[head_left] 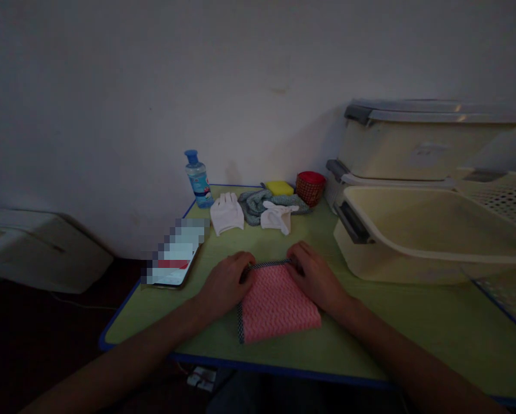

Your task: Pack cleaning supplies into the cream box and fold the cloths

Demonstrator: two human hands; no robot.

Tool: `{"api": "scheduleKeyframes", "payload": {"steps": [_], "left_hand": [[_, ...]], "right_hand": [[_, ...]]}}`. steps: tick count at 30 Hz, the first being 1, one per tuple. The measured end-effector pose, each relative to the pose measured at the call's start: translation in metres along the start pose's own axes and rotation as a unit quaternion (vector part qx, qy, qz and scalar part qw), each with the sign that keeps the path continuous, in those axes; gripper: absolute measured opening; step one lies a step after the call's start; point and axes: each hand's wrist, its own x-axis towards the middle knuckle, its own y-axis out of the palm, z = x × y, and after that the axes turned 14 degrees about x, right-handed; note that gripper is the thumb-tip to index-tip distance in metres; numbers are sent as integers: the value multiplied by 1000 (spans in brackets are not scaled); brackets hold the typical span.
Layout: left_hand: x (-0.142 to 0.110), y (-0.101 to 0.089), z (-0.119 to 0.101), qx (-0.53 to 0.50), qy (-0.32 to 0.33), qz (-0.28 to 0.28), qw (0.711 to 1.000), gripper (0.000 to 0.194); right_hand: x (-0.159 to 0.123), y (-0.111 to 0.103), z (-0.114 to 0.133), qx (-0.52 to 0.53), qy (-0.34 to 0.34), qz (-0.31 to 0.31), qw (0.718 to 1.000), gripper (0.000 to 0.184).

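A pink cloth (279, 305) with a dark checked border lies folded on the green table (327, 351), near its front edge. My left hand (229, 282) grips the cloth's far left corner, its fingers curled and partly hidden. At the far right corner, my right hand (316, 276) has its fingers bent over the edge, closed on the same cloth. Beyond the hands are two white gloves, one on the left (226, 214) and one on the right (277, 217), beside a crumpled grey-green cloth (255, 206).
At the left stand a blue bottle (198, 179) and a lit phone (175, 256). A yellow sponge (279, 188) and a red woven basket (310, 188) sit near the wall. An open cream bin (396, 267) and stacked lidded boxes (413, 144) occupy the right side.
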Motion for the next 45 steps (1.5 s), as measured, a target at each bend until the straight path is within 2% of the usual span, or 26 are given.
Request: {"api": "scheduleKeyframes", "payload": {"steps": [4,8,11,14,16,19,22,31,41,45], "left_hand": [[-4,-1,0,79,0,2,997,21],[-4,-7,0,81,35,-28,996,23],[3,-15,-10,92,140,-37,985,18],[10,-19,-28,105,273,-1,956,15],[13,-15,-38,96,338,20,936,15],[12,-5,-44,86,396,35,914,17],[7,3,-40,83,432,37,897,23],[-8,-3,-35,106,449,89,883,47],[-9,-3,-36,90,452,109,881,52],[-4,-12,-32,31,435,103,894,42]], "right_hand": [[-1,0,-2,-34,-37,2,999,9],[-1,0,-5,-30,-50,-8,998,9],[-1,1,-7,-25,-53,-7,998,9],[0,2,-8,-6,-52,-9,999,10],[-1,1,-9,7,-51,-5,999,10],[-1,0,-10,18,-46,4,999,10],[0,0,-11,23,-42,12,999,9],[0,-2,-10,31,-39,24,998,7],[1,-1,-12,47,-30,17,998,7],[2,-2,-13,68,-39,18,997,9]]}}
